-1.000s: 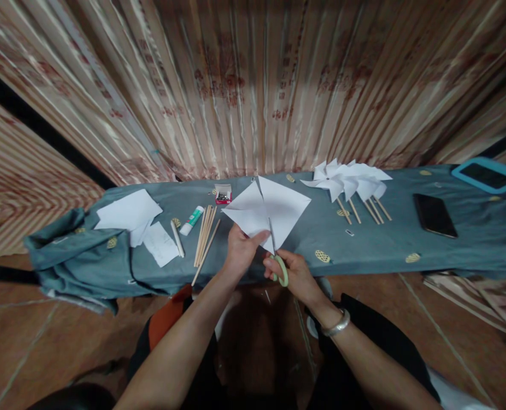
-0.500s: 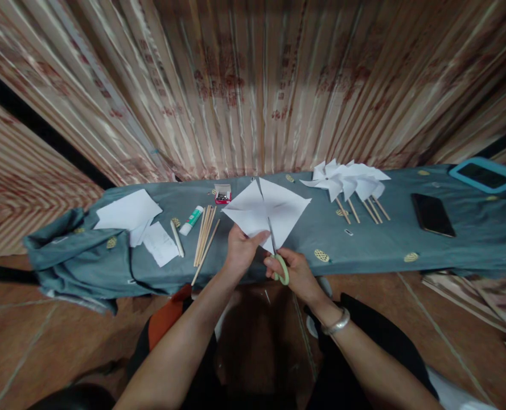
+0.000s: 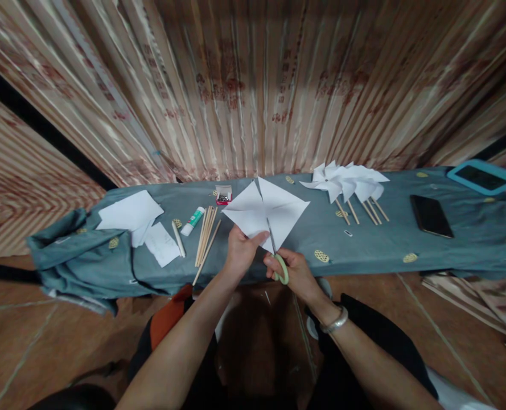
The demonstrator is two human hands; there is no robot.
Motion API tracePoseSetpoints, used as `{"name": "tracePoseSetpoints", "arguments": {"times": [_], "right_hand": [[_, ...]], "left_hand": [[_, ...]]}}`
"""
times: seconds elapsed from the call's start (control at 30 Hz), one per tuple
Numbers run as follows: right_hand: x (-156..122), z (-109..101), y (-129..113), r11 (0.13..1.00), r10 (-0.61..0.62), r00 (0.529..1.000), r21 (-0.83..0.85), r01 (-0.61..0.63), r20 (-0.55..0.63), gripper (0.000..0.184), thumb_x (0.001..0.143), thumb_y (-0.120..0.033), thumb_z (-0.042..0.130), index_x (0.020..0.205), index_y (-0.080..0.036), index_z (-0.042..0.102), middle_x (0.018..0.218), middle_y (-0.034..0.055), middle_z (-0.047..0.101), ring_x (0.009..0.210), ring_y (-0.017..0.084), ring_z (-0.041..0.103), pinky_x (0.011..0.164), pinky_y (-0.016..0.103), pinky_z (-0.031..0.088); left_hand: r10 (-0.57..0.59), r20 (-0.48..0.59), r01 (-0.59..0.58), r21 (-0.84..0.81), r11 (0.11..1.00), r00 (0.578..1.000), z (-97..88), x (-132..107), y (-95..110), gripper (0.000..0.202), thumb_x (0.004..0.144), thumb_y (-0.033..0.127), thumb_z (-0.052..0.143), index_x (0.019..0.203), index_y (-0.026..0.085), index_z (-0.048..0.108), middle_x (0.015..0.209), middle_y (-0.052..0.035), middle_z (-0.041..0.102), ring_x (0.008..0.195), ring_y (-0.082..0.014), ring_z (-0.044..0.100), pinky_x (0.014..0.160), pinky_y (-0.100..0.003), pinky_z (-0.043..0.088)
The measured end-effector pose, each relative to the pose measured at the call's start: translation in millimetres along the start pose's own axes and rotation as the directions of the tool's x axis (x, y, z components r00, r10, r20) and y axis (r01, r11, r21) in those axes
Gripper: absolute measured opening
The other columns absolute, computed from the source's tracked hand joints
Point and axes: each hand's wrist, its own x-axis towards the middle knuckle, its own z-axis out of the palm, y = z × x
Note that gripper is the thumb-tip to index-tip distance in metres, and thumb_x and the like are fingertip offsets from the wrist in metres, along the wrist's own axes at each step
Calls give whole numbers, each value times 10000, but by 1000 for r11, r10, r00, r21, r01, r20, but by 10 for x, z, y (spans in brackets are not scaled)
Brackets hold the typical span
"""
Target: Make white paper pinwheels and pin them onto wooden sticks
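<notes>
A square sheet of white paper (image 3: 284, 210) is held up over the table, one corner toward me, with slits cut in from its corners. My left hand (image 3: 241, 250) pinches its lower left edge, thumb on top. In my right hand (image 3: 293, 270) are scissors (image 3: 283, 270) with light green handles, fingers closed around the loops. Their blades lie along the near corner of the paper, pointing to its middle. Left of the paper lie several wooden sticks (image 3: 205, 236), a glue stick (image 3: 193, 221) and a small red box (image 3: 223, 195) of metal pins.
Several white paper pinwheels (image 3: 346, 179) on sticks lie to the right, beside a black phone (image 3: 431, 215) and a blue-framed tablet (image 3: 483, 176). Loose white sheets (image 3: 128, 210) and a white pen-like stick (image 3: 178, 239) are at left. A curtain (image 3: 253, 85) hangs behind the cloth-covered table (image 3: 372, 250).
The view has shifted very slightly. Both hands, the paper and the scissors keep nearly the same position, with the blades still at the near corner.
</notes>
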Motion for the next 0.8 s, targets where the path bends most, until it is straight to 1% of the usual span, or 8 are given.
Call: {"name": "tracePoseSetpoints", "arguments": {"times": [0.2, 0.43, 0.57, 0.67, 0.8], "right_hand": [[-5, 36, 8, 999, -10, 1000, -41, 10, -14, 460, 616, -611, 765, 598, -179, 607, 503, -12, 596, 453, 88, 496, 461, 213, 404], [3, 119, -79, 998, -29, 999, -61, 28, -12, 490, 596, -647, 755, 547, -186, 592, 478, -9, 584, 436, 86, 479, 448, 212, 394], [7, 166, -112, 997, -36, 999, -70, 35, -14, 492, 606, -647, 747, 535, -189, 580, 469, -11, 570, 438, 87, 474, 454, 215, 397], [14, 192, -104, 996, -45, 999, -76, 43, -18, 484, 615, -638, 747, 544, -188, 584, 472, -11, 569, 440, 89, 476, 458, 220, 400], [33, 238, -51, 997, -53, 999, -47, 53, 0, 480, 618, -627, 753, 551, -185, 579, 474, -16, 569, 433, 85, 474, 457, 220, 398]], "left_hand": [[4, -2, -4, 23, 1000, 1000, -36, -26, -5, 291, 533, 227, 783, 748, 156, 599, 652, 28, 629, 573, -112, 533, 579, -238, 432], [24, 2, -24, 34, 999, 1000, -79, -27, 2, 269, 555, 239, 770, 738, 160, 590, 651, 27, 624, 578, -114, 530, 580, -241, 430], [32, -14, -32, 27, 999, 999, -94, -21, 29, 282, 556, 229, 770, 769, 156, 601, 670, 23, 635, 590, -115, 538, 595, -242, 437], [41, -28, -40, 13, 999, 999, -105, -34, 69, 283, 546, 218, 768, 765, 158, 600, 660, 28, 632, 583, -113, 536, 582, -237, 431], [13, -21, -13, 1, 1000, 1000, -132, -63, 114, 270, 543, 226, 768, 732, 162, 587, 615, 35, 616, 540, -112, 524, 543, -239, 417]]}}
